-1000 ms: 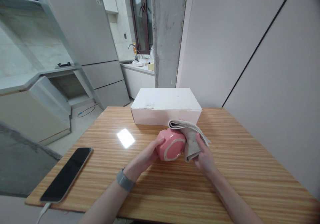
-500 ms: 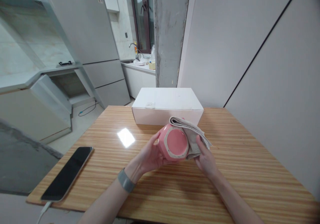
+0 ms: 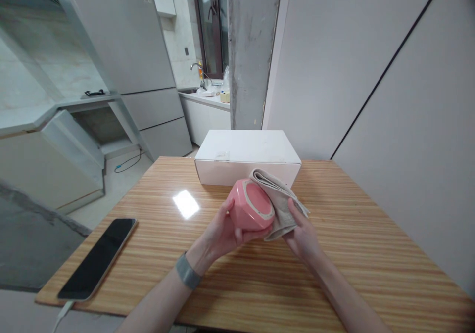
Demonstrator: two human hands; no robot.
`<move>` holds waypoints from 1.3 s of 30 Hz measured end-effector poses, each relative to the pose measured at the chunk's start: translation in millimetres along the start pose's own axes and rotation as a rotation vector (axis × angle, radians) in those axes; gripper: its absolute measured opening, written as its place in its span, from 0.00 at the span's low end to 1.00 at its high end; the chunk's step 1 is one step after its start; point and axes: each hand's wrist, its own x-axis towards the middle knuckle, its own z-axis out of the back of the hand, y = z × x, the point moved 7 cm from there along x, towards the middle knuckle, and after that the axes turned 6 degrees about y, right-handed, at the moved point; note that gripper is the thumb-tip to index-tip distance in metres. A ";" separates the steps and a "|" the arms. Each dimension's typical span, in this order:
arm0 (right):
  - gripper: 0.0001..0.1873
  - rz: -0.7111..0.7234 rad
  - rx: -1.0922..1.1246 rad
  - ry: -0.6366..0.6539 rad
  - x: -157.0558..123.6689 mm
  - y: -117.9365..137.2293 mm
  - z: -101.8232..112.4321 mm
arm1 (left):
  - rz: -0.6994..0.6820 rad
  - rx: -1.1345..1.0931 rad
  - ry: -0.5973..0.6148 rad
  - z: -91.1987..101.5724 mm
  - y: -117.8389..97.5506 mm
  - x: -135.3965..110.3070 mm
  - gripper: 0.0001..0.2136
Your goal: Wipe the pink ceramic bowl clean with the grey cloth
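Note:
My left hand [image 3: 222, 231] grips a pink cup-like vessel [image 3: 250, 206] from below, its flat base with a pale ring turned toward me. My right hand [image 3: 302, 234] holds a folded beige cloth [image 3: 278, 199] against the vessel's right side and top. Both hands hover just above the wooden table [image 3: 334, 268], in front of a white box [image 3: 247, 157]. A grey band sits on my left wrist.
A black phone [image 3: 98, 258] with a white cable lies near the table's left front edge. The white box stands at the table's far side. Behind are a concrete pillar [image 3: 252, 51], a fridge, kitchen counters and a grey wall on the right.
My left hand has turned the pink vessel, its base swinging from facing down-right toward me and then tilting up-left. The cloth stayed pressed on it and shifted slightly upward.

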 end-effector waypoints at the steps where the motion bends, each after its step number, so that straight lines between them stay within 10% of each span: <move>1: 0.23 -0.015 0.008 -0.008 -0.3 -3.0 0.3 | -0.053 0.014 -0.010 0.5 -4.1 -0.3 0.31; 19: 0.21 -0.062 0.016 0.029 2.8 -6.3 -7.7 | -0.034 -0.009 -0.102 6.7 -6.2 -1.0 0.27; 31: 0.24 -0.074 0.052 0.062 -2.9 -12.5 -19.0 | -0.513 0.372 -0.358 17.9 -24.3 -5.8 0.38; 39: 0.20 -0.083 0.083 0.022 1.6 -15.0 -7.0 | -0.297 0.242 -0.326 17.6 -13.3 0.7 0.27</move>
